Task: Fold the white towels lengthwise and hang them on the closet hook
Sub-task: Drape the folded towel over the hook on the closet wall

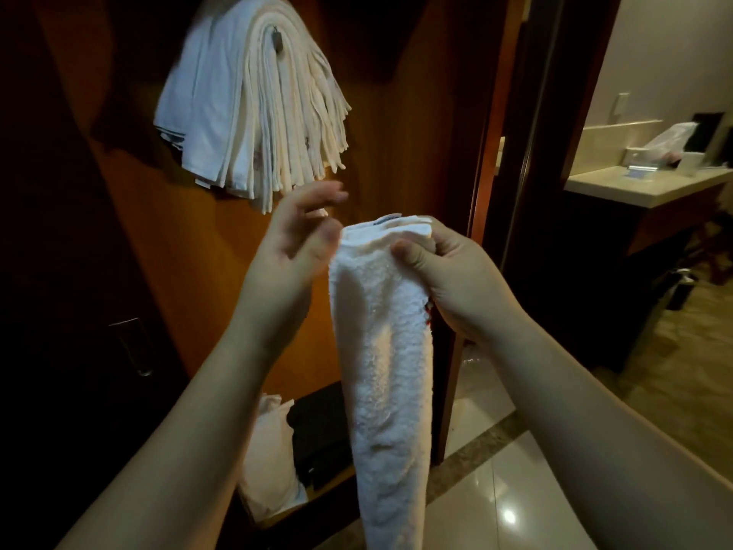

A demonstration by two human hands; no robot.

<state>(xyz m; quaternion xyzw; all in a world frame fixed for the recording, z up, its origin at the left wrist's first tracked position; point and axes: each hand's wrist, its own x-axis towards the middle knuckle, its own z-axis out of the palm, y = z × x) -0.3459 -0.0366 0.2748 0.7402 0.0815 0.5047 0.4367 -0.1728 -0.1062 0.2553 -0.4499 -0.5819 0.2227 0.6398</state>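
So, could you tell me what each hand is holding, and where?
The right hand grips the folded white towel near its top end; the left hand is open, holding nothing.

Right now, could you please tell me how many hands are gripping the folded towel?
1. The right hand grips the folded towel near its top edge. The left hand is open beside it, with blurred fingers; whether it touches the towel is unclear.

Folded towel point(382, 351) hangs at centre, towel stack point(254, 101) on hook point(276, 40) at eleven o'clock, counter point(642, 188) at two o'clock.
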